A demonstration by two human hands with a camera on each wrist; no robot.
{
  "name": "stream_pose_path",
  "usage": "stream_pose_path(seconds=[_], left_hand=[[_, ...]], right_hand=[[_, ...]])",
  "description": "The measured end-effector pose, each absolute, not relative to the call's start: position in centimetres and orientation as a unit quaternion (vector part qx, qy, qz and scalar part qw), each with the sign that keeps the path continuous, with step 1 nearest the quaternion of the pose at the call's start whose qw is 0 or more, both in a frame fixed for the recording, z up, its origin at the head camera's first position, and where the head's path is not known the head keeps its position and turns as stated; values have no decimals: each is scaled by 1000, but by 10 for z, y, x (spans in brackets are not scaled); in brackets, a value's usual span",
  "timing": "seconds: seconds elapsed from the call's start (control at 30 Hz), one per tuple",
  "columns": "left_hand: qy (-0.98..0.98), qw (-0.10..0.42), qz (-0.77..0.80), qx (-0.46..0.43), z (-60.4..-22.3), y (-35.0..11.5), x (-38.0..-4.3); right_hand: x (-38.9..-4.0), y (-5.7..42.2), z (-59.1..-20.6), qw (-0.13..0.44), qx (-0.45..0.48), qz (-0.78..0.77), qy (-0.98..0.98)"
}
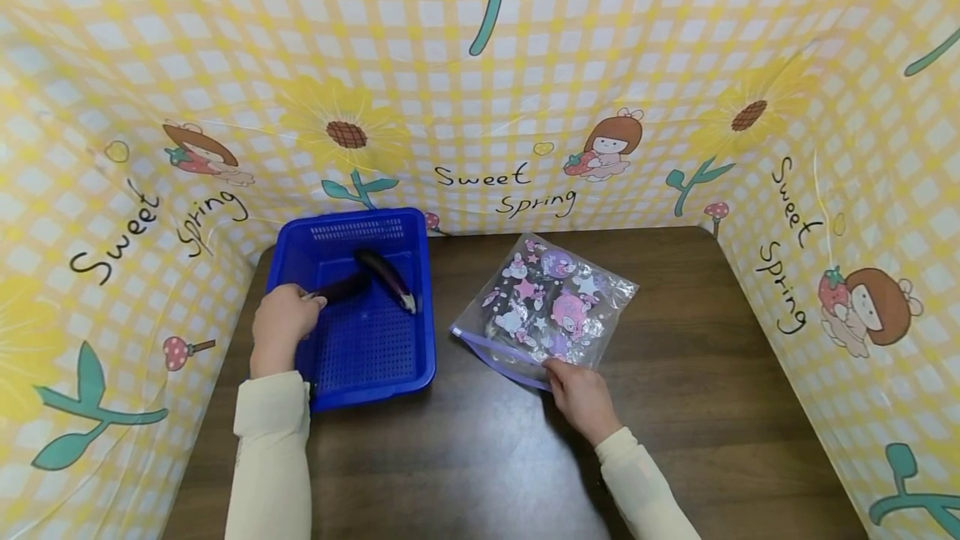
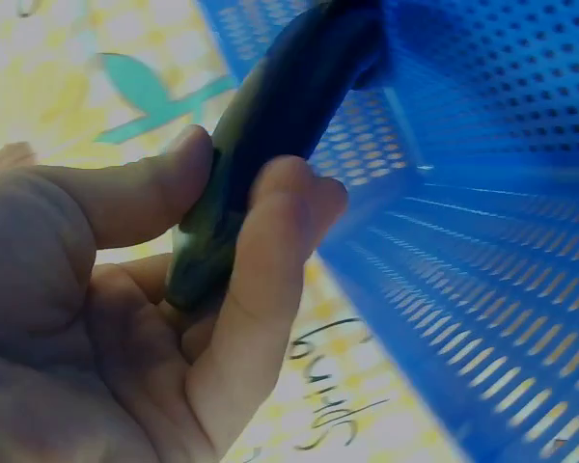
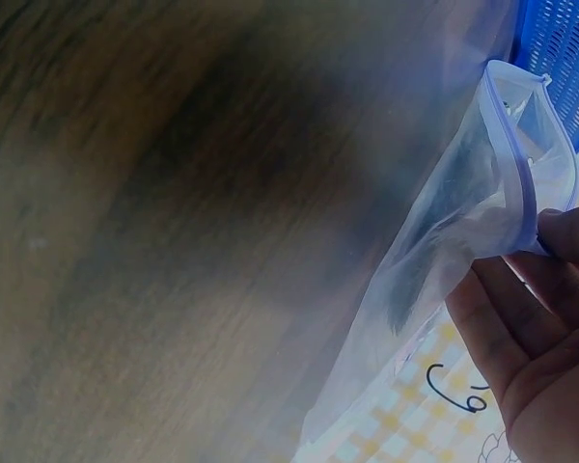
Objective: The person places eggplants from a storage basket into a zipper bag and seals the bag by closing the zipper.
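Observation:
My left hand [image 1: 286,322] grips a dark eggplant [image 1: 343,287] by one end, over the left side of a blue plastic basket [image 1: 429,315]. In the left wrist view thumb and fingers close round that eggplant [image 2: 285,106]. A second eggplant [image 1: 384,275] lies inside the basket, its pale stem end toward the front right. My right hand [image 1: 583,397] pinches the purple-edged mouth of a clear zip bag [image 1: 551,298] printed with pink and white figures. In the right wrist view the bag's mouth [image 3: 523,164] gapes a little between its two edges.
The dark wooden table [image 1: 480,473] carries the basket at left and the bag right of it. A yellow checked cloth [image 1: 480,132] with printed flowers rises behind and on both sides. The basket's perforated wall [image 2: 482,280] stands close beside my left hand.

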State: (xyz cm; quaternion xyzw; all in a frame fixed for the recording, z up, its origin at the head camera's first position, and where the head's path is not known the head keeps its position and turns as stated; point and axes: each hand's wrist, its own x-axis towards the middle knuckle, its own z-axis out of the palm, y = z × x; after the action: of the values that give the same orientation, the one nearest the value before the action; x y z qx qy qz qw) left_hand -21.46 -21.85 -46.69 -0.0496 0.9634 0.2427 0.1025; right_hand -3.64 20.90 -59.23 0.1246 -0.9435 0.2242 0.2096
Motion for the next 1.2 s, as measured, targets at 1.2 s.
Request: stream_pose_path(seconds=[1.2], left_hand=[[884,135,431,122,-533,-58,-55]], right_hand=[[-37,209,-588,223,125,221,-941]])
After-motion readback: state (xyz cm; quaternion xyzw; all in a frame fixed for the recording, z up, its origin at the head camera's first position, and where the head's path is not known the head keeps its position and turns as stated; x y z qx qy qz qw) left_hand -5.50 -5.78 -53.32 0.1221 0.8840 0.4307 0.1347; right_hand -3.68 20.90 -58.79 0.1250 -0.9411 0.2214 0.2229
